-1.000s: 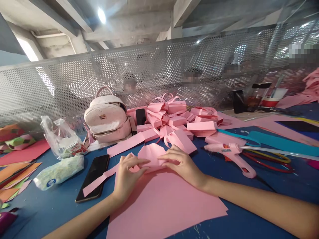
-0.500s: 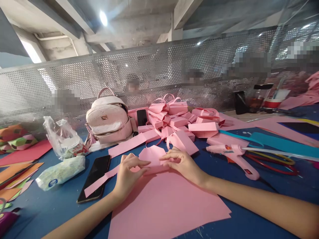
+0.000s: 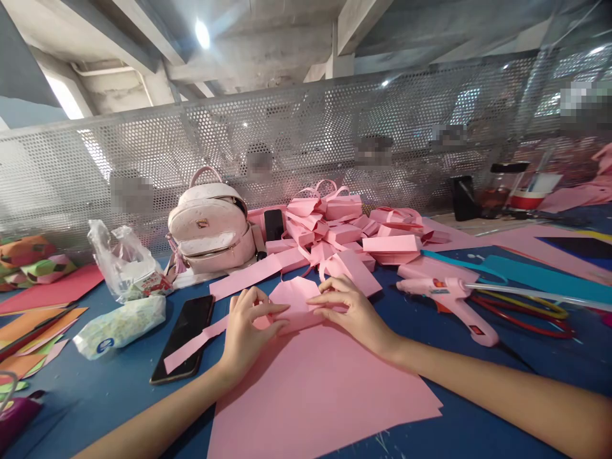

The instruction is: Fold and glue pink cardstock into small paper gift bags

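Pink paper piece [image 3: 295, 294] held between two bare hands at the center of the frame

The piece is partly folded, with its back flap standing up and a folded band along the front. It sits just below the middle of the frame, over the upper end of some large pink sheets [image 3: 315, 395] on a blue table [image 3: 100, 401].

The left hand [image 3: 247, 328] pinches the piece's left side, thumb and forefinger nearly closed on the paper. The right hand [image 3: 354, 313] pinches its right side with thumb and fingertips, leaving only a narrow gap (the other fingers are bent above it).

Left of the left hand, a narrow pink strip [image 3: 189, 352] lies across a black phone [image 3: 191, 322]. Farther left are a white tissue packet [image 3: 119, 325] and, above it, a clear plastic bag [image 3: 127, 264]. A pale pink backpack [image 3: 210, 233] stands left of center, toward the back of the table.

Behind the hands is a heap of folded pink paper shapes [image 3: 342, 226]. To the right lies a pink glue gun [image 3: 452, 294], a clear stick at its back end, beside red and yellow loops [image 3: 540, 315]. A perforated metal screen [image 3: 306, 143] crosses the upper frame; figures behind it are blurred.
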The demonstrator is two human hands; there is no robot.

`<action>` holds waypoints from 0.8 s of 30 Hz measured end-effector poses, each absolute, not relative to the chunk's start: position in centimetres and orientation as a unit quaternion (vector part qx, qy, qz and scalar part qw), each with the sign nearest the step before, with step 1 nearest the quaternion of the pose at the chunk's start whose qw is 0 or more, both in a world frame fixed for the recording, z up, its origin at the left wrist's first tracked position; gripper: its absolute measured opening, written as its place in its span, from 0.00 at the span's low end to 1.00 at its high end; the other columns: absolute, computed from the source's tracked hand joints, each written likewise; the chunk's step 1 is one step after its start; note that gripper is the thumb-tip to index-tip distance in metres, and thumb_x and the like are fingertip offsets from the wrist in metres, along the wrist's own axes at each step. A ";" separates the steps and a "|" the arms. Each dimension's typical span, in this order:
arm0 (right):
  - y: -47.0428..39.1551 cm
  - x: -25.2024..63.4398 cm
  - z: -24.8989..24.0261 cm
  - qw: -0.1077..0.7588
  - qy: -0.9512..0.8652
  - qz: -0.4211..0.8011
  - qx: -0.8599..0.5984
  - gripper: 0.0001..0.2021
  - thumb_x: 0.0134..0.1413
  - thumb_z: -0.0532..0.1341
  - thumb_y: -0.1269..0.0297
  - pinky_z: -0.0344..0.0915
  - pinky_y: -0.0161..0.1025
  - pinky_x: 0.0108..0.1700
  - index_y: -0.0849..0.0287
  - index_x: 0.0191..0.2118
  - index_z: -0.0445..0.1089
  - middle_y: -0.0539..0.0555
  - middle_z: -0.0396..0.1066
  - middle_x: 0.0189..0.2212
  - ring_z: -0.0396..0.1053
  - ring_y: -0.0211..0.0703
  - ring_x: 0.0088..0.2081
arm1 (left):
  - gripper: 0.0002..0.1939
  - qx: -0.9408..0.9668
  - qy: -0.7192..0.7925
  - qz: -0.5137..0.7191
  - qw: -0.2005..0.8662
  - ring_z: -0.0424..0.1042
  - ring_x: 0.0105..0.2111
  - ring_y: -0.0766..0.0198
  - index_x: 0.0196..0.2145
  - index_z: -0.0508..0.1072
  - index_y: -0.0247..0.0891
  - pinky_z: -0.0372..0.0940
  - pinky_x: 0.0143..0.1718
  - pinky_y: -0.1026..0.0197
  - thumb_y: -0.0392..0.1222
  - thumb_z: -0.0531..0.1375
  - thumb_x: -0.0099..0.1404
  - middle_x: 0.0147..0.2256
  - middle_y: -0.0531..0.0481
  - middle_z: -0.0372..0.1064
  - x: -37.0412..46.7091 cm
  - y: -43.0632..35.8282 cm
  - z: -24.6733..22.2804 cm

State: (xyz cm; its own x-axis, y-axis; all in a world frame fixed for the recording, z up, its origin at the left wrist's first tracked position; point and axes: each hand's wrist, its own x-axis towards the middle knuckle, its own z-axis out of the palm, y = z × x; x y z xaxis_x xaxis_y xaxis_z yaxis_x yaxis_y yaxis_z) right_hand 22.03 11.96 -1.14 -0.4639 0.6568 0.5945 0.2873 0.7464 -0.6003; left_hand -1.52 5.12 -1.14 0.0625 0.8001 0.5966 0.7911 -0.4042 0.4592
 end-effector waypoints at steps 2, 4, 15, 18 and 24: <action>12.0 22.0 -1.3 0.437 -0.832 0.186 -0.288 0.08 0.56 0.69 0.68 0.68 0.50 0.53 0.46 0.40 0.81 0.55 0.68 0.42 0.67 0.51 0.49 | 0.10 0.730 0.544 0.415 0.001 0.70 0.40 0.55 0.39 0.82 0.52 0.58 0.47 0.50 0.38 0.69 0.60 0.36 0.52 0.68 -1.5 5.1 -1.1; 11.9 22.1 -1.3 0.438 -0.834 0.164 -0.291 0.08 0.56 0.69 0.68 0.67 0.52 0.56 0.46 0.40 0.81 0.55 0.67 0.45 0.66 0.52 0.51 | 0.10 0.731 0.541 0.415 -0.002 0.70 0.42 0.54 0.38 0.82 0.52 0.58 0.47 0.49 0.37 0.70 0.60 0.37 0.51 0.69 -1.5 5.1 -1.1; 11.2 22.0 -0.5 0.429 -0.862 0.050 -0.264 0.07 0.57 0.68 0.70 0.64 0.52 0.50 0.48 0.38 0.81 0.56 0.68 0.43 0.64 0.52 0.47 | 0.06 0.743 0.534 0.403 0.008 0.68 0.39 0.57 0.32 0.82 0.49 0.58 0.46 0.50 0.36 0.68 0.62 0.38 0.52 0.71 -1.4 5.0 -0.9; 10.9 21.8 -0.2 0.422 -0.871 0.002 -0.251 0.07 0.55 0.70 0.70 0.59 0.53 0.50 0.48 0.36 0.80 0.54 0.71 0.44 0.64 0.54 0.48 | 0.07 0.747 0.530 0.401 0.013 0.68 0.39 0.57 0.32 0.82 0.49 0.58 0.46 0.50 0.35 0.68 0.62 0.37 0.52 0.71 -1.3 4.8 -0.7; 10.8 21.4 -0.1 0.424 -0.870 -0.001 -0.253 0.05 0.55 0.70 0.69 0.57 0.51 0.52 0.49 0.33 0.79 0.53 0.72 0.45 0.64 0.53 0.50 | 0.07 0.754 0.522 0.399 0.018 0.68 0.39 0.56 0.29 0.81 0.48 0.58 0.46 0.50 0.37 0.67 0.63 0.36 0.51 0.72 -1.2 4.8 -0.6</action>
State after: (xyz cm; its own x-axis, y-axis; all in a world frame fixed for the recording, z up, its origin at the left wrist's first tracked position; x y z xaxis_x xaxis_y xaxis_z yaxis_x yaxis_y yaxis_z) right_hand 21.40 10.76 -0.14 -0.5133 0.4382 0.7379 0.4406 0.8724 -0.2116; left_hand -1.20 4.82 -0.61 0.1368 0.8017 0.5818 0.7725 -0.4540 0.4439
